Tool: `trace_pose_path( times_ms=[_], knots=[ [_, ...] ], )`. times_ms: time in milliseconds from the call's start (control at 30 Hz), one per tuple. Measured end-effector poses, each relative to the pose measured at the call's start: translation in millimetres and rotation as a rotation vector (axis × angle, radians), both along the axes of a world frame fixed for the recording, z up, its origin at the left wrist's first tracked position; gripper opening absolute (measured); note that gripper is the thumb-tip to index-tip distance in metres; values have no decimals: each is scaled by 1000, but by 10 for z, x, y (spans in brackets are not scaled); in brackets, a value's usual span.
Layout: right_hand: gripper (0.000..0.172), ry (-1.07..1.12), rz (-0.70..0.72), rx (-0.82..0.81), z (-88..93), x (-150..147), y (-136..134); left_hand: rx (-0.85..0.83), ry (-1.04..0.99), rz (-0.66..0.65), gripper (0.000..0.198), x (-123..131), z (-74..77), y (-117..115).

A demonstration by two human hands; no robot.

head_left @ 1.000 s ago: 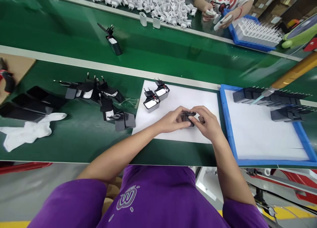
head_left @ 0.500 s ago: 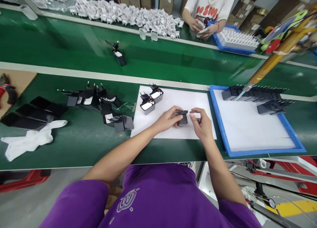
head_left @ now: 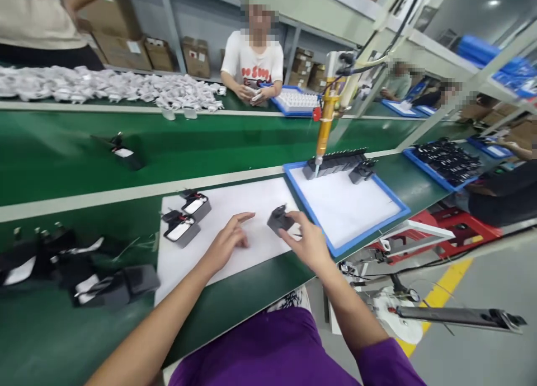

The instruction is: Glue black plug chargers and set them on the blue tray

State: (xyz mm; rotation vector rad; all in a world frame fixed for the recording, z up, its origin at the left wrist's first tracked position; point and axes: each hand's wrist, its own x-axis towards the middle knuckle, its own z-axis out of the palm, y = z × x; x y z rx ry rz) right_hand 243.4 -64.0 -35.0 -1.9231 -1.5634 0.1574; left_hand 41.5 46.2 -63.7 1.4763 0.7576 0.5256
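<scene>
My right hand (head_left: pixel 309 243) grips a black plug-in power adapter (head_left: pixel 279 220) between thumb and fingers, just over the right part of a white sheet (head_left: pixel 247 252). To its left, my left hand (head_left: pixel 226 243) is apart from the adapter, index finger stretched out, holding nothing. Two opened adapters, one in front (head_left: pixel 182 231) and one behind (head_left: pixel 197 205), sit at the sheet's left side with white parts and red wires showing. Beyond my right hand lies a blue-rimmed tray (head_left: pixel 348 243) lined in white, where a row of black adapters (head_left: pixel 335 163) stands along the back.
More black adapter parts (head_left: pixel 113 285) lie at the left. An orange tool (head_left: pixel 325 126) hangs over the tray. One opened adapter (head_left: pixel 128 156) rests on the green belt. Across it, a co-worker (head_left: pixel 254 67) handles white pieces beside a white heap (head_left: pixel 126 89). A filled tray (head_left: pixel 444 162) stands farther right.
My view has swung right. My left hand has let go of the adapter, and my right hand has taken hold of it and moved it toward the tray.
</scene>
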Motion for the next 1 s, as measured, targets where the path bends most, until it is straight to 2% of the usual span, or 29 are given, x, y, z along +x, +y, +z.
trace_pose_path(
  times_ms=[67, 133, 267, 333, 433, 567, 667, 767, 867, 933, 1000],
  knots=[
    [37, 49, -132, 12, 95, 463, -101, 26, 30, -1, 45, -1, -1, -5],
    [42, 37, -324, -2, 135, 1008, -99, 53, 42, 0, 45, 7, 5, -26],
    [46, 32, -541, 45, 76, 2011, 235, 121, 68, -3, 44, 21, 41, -58],
    [42, 39, -607, 73, 21, 2329, 445, 126, 81, -1, 44, 19, 56, -52],
    [36, 63, -665, 106, -53, 2530, 648, 117, 91, 3, 45, 17, 49, -41],
    [33, 103, -675, 105, -99, 2498, 626, 130, 111, 5, 41, 14, 37, -94],
    [43, 118, -644, 94, -63, 2458, 487, 235, 213, -21, 38, -23, 144, -172],
    [51, -23, -578, 152, 44, 2319, 305, 495, 324, -4, 33, -113, 404, -234],
    [52, -11, -472, 38, 167, 1868, 84, 730, 467, 137, 29, -231, 764, -169],
    [51, 97, -292, -10, 175, 1406, -17, 793, 624, 285, 30, -293, 1001, 31],
    [52, 111, -15, -61, 83, 915, -19, 781, 810, 433, 33, -320, 1190, 368]
  ],
)
